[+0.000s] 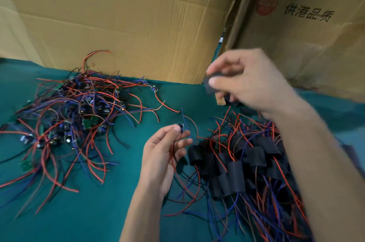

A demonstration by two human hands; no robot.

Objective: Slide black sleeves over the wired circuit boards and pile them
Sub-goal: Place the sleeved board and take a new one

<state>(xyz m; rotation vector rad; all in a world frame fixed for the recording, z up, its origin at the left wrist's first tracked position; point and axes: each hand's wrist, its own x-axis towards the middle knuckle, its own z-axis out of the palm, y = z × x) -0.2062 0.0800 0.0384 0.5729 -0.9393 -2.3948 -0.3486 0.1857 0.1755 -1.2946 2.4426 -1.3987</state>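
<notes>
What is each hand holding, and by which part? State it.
The left hand pinches a small wired circuit board by the board itself, wires trailing down. The right hand pinches a blurred flat black sleeve near one end.

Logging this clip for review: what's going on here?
A person is sleeving wired boards on a green cloth. The left hand pinches a small wired circuit board; the right hand holds a black sleeve, not yet on. Bare boards lie left, sleeved ones right.
</notes>
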